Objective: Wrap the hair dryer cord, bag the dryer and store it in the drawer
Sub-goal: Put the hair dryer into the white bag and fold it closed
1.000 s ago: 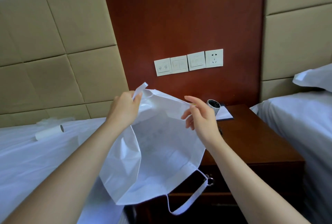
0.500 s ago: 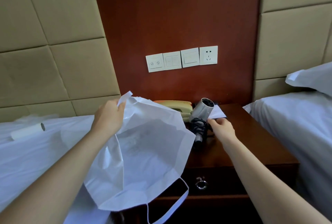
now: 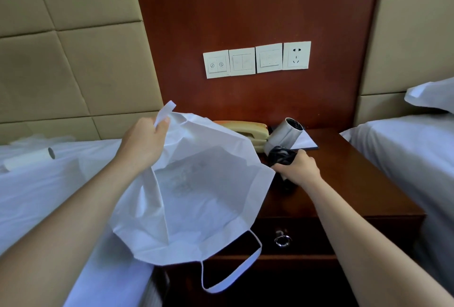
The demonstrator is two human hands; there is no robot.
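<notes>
Our right hand (image 3: pixel 298 167) has now closed on the silver hair dryer's (image 3: pixel 285 134) black cord-wrapped handle, while the left hand (image 3: pixel 145 143) pinches the white fabric bag (image 3: pixel 196 191) up, so bagging's next.

The white bag (image 3: pixel 196 183) hides the left end of the telephone (image 3: pixel 248 129) and the near left part of the surface (image 3: pixel 344 183). The right hand (image 3: pixel 298 167) covers the hair dryer (image 3: pixel 286 134) handle, so only part of the wrapped cord (image 3: pixel 280 155) shows (its plug cannot be found). The print on the bag is too faint to read. The pillow (image 3: pixel 432 95) is cut by the right edge.
</notes>
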